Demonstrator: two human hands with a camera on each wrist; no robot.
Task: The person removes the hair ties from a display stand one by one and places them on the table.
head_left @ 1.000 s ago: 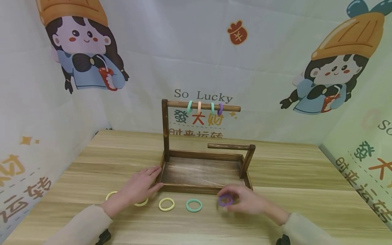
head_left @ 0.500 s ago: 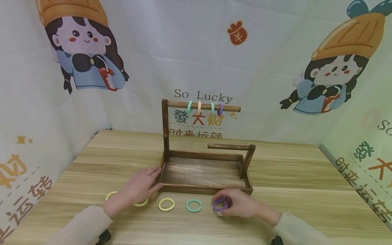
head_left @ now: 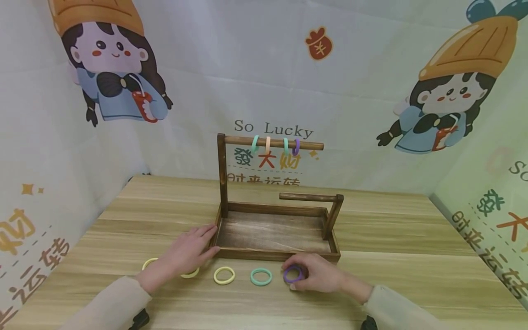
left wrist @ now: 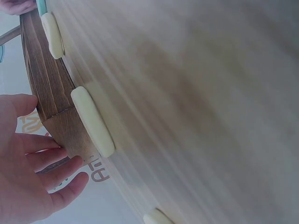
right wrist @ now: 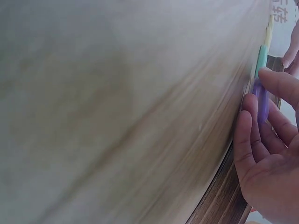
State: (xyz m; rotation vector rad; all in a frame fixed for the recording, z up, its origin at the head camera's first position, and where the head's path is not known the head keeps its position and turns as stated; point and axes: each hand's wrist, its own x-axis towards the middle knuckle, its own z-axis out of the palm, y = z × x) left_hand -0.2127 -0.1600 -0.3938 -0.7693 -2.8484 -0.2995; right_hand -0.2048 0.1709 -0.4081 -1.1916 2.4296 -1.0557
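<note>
In the head view, my right hand (head_left: 319, 273) pinches a purple ring (right wrist: 263, 105) between thumb and fingers, down at the tabletop before the tray's right front corner. My left hand (head_left: 185, 250) lies with extended fingers against the left end of a dark wooden tray stand (head_left: 255, 253). Left of the purple ring lie a green ring (head_left: 261, 283) and a yellow ring (head_left: 224, 283), flat on the table. Two more yellow rings, one farther left (head_left: 149, 261) and one nearer (head_left: 190, 276), are partly hidden by my left hand and wrist.
On the stand's tall upper rod (head_left: 311, 145) hang two green rings, a pink ring (head_left: 268, 145) and a purple one. A lower bare rod (head_left: 307, 197) rises from the tray's right end. The wooden table (head_left: 396, 233) meets a printed cloth backdrop (head_left: 255, 68).
My right hand has slid a little left along the tabletop with the purple ring, toward the green ring. The left hand keeps its place at the tray.
</note>
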